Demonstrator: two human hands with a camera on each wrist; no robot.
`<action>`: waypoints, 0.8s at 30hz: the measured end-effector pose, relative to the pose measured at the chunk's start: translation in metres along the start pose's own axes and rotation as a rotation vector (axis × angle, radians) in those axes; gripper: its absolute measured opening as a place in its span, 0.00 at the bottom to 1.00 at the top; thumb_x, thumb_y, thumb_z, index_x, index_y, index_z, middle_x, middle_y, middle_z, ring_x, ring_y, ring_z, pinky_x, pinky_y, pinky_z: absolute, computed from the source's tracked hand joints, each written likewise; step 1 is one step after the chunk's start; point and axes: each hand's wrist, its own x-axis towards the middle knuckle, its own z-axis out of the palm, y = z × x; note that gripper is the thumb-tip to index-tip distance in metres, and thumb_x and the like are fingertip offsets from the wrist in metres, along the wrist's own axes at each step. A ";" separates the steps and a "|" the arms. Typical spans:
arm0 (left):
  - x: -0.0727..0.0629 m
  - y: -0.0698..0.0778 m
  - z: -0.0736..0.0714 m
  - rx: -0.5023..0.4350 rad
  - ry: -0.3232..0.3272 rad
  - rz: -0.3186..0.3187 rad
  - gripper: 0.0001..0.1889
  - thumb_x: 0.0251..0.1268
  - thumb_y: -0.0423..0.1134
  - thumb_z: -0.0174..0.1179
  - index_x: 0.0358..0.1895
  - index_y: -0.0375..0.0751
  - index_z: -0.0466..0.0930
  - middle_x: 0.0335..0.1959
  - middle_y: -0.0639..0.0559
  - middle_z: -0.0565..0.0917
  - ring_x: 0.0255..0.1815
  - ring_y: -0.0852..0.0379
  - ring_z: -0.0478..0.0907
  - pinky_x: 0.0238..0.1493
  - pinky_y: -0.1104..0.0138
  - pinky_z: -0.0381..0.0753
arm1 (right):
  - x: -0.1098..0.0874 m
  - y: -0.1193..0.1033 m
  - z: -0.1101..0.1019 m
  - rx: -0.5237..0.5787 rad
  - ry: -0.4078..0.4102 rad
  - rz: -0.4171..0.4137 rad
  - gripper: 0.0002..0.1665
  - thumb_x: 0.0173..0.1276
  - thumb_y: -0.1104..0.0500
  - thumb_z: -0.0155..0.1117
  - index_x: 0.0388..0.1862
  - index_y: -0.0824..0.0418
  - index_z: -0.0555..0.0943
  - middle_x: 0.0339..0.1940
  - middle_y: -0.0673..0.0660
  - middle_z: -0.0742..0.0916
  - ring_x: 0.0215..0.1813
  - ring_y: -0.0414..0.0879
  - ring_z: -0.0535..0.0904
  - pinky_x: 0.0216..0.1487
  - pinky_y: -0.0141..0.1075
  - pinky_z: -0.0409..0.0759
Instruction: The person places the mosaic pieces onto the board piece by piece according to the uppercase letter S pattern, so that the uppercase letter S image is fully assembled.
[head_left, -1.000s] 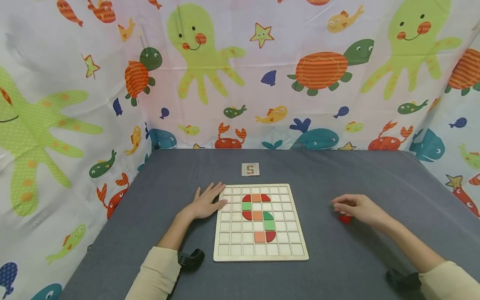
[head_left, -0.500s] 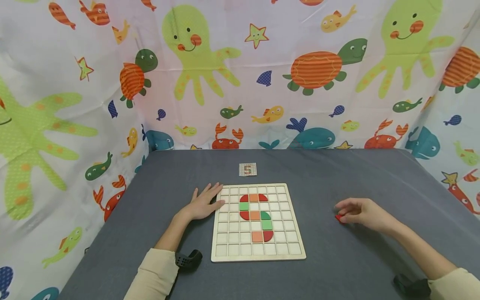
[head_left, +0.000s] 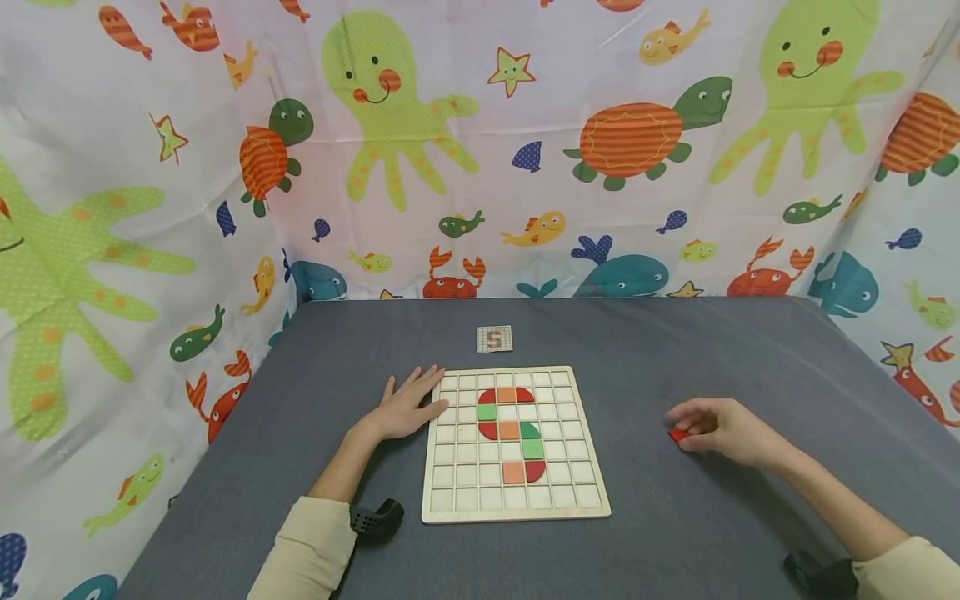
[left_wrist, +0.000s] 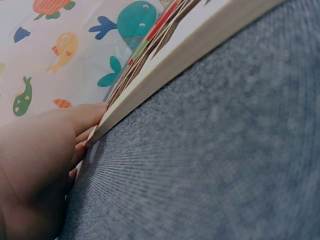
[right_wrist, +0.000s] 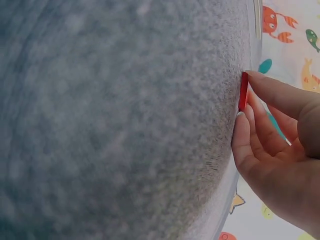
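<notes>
On the right part of the table, my right hand [head_left: 723, 429] pinches a small red tile [head_left: 678, 435] between thumb and fingers. In the right wrist view the red tile [right_wrist: 243, 91] stands edge-on against the grey cloth, thumb at one end and a fingertip at the other. A pale wooden grid board [head_left: 517, 517] lies mid-table, with red rounded tiles, orange square tiles and green tiles set in an S shape. My left hand [head_left: 402, 410] rests at the board's upper left edge, fingers straight and thumb over the rim; the left wrist view shows the thumb touching the board's side [left_wrist: 150, 87].
Behind the board lies a small card [head_left: 494, 338] printed with a grid and an S pattern. A grey cloth [head_left: 360, 329] covers the table. A curtain [head_left: 465, 125] with sea animals hangs at the back and sides.
My right hand has lowered over the red tile and taken it between thumb and fingers. The left hand stays at the board, and the head view has shifted slightly.
</notes>
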 end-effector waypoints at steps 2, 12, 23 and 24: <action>0.000 0.000 0.000 -0.004 -0.001 0.002 0.34 0.74 0.52 0.48 0.75 0.39 0.52 0.75 0.42 0.51 0.75 0.41 0.39 0.65 0.39 0.26 | 0.001 0.000 0.000 -0.011 0.001 -0.001 0.22 0.60 0.65 0.69 0.53 0.72 0.77 0.38 0.60 0.81 0.36 0.42 0.77 0.34 0.31 0.78; 0.000 0.000 -0.001 0.010 0.001 0.000 0.34 0.74 0.51 0.48 0.75 0.38 0.52 0.75 0.41 0.51 0.75 0.40 0.40 0.65 0.38 0.27 | 0.003 -0.003 -0.001 -0.017 -0.027 0.038 0.22 0.60 0.63 0.70 0.51 0.71 0.79 0.31 0.55 0.79 0.32 0.39 0.73 0.29 0.30 0.72; 0.001 -0.001 0.000 0.001 -0.006 0.000 0.34 0.74 0.52 0.48 0.75 0.39 0.52 0.75 0.42 0.51 0.75 0.41 0.39 0.66 0.39 0.26 | 0.009 -0.009 0.000 0.102 -0.075 0.114 0.22 0.65 0.59 0.67 0.53 0.72 0.78 0.39 0.60 0.84 0.37 0.43 0.81 0.38 0.35 0.81; 0.001 -0.001 0.000 0.001 -0.005 -0.001 0.34 0.74 0.52 0.48 0.75 0.39 0.52 0.75 0.42 0.51 0.75 0.41 0.39 0.66 0.39 0.26 | 0.010 -0.009 0.000 0.125 -0.083 0.121 0.24 0.65 0.59 0.66 0.55 0.73 0.77 0.39 0.61 0.84 0.38 0.44 0.81 0.39 0.36 0.81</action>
